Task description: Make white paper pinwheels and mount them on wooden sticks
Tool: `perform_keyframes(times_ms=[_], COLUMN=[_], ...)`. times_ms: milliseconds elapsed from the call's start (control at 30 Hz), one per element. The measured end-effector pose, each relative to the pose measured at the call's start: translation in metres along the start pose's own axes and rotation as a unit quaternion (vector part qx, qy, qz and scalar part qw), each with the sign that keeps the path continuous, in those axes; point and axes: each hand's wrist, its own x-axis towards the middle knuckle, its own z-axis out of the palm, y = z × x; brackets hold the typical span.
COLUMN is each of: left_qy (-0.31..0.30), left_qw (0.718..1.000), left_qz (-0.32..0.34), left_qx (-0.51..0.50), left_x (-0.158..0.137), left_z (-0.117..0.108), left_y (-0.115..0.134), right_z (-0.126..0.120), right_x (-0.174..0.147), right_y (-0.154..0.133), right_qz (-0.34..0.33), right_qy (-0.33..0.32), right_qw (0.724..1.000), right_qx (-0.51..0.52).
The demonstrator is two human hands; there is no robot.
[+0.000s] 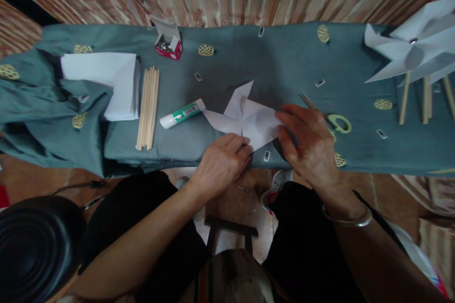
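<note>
- Paper pinwheel (258, 116): white, four-bladed, lying on the worktop at the centre of the frame, blades partly folded in toward the middle.
- Left hand (225, 157): at the lower edge of the paper pinwheel, just below the frame's centre. Fingers are curled; the grip is closed, with the paper's lower corner between thumb and index finger.
- Right hand (309, 144): right of centre, fingertips touching the right blade. The fingers are bent and partly spread; whether the grip pinches the paper cannot be told. A metal bracelet (350, 220) encircles the wrist.
- Glue stick (183, 113): green and white, lying at a slant just beside the left blade tip.
- Scissors (340, 123): green-handled, partly hidden behind the right hand.
- Wooden sticks (148, 109): bundled side by side, left of the glue stick.
- Paper stack (126, 80): white sheets at left, next to the wooden sticks, partly covered by a fold of cloth.
- Small box (175, 52): red and white, lid raised, shiny metal pieces inside, upper left of centre.
- Mounted pinwheels (414, 52): white, overlapping, on sticks, upper right of the frame.
- Worktop (284, 64): covered with grey-green, pineapple-printed cloth.
</note>
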Motion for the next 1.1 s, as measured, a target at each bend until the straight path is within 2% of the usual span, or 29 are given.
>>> perform_keyframes(times_ms=[133, 467, 767, 1100], left_qy=[0.008, 0.014, 0.020, 0.015], left_qw=[0.999, 0.996, 0.998, 0.998], left_qz=[0.016, 0.082, 0.038, 0.049], left_qx=[0.042, 0.020, 0.037, 0.023], left_x=[-0.001, 0.001, 0.000, 0.007], left_z=[0.000, 0.001, -0.001, 0.007], left_y=[0.004, 0.017, -0.006, 0.000], right_z=[-0.001, -0.018, -0.018, -0.016], right_x=[-0.002, -0.012, -0.021, -0.021], right_y=[0.000, 0.017, 0.023, 0.022], right_qz=[-0.020, -0.003, 0.025, 0.036], right_qy=[-0.050, -0.061, -0.102, -0.109], right_qw=[0.998, 0.997, 0.993, 0.992], right_qx=[0.022, 0.057, 0.058, 0.051])
